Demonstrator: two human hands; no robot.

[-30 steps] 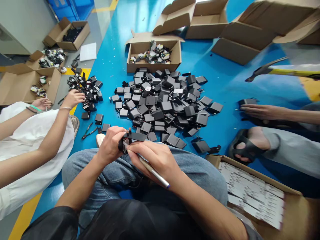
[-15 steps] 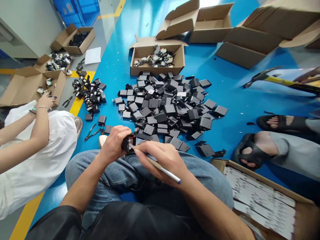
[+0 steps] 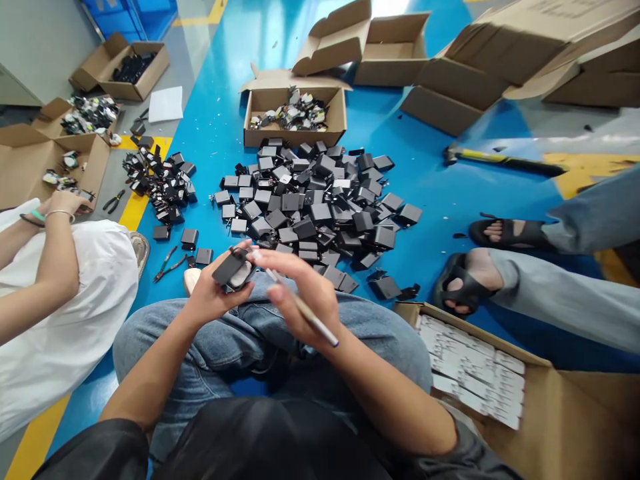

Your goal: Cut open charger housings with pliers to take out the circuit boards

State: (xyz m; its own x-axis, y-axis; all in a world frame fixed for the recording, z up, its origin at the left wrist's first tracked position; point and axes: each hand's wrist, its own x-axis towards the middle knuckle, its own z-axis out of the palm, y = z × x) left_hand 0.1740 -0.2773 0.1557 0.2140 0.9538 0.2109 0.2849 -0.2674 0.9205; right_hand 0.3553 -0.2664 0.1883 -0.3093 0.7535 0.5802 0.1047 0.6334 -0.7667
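My left hand (image 3: 207,293) is closed around a small black adapter casing (image 3: 231,268), held above my knees. My right hand (image 3: 300,293) grips a thin silver tool (image 3: 300,308) like a pen, its tip pointing up towards the casing. Both hands hover over my jeans-clad legs. Just beyond them a large pile of black casings (image 3: 315,207) covers the blue floor.
An open carton of parts (image 3: 294,130) stands behind the pile. A box of white labelled items (image 3: 470,367) sits at my right. A hammer (image 3: 500,160) lies far right. A person in white sits left; another person's sandalled feet (image 3: 470,280) rest right. Pliers (image 3: 170,263) lie nearby.
My left hand has turned the casing so its flat back faces up. The tool tip has come away from it. The hammer at right now lies on the floor.
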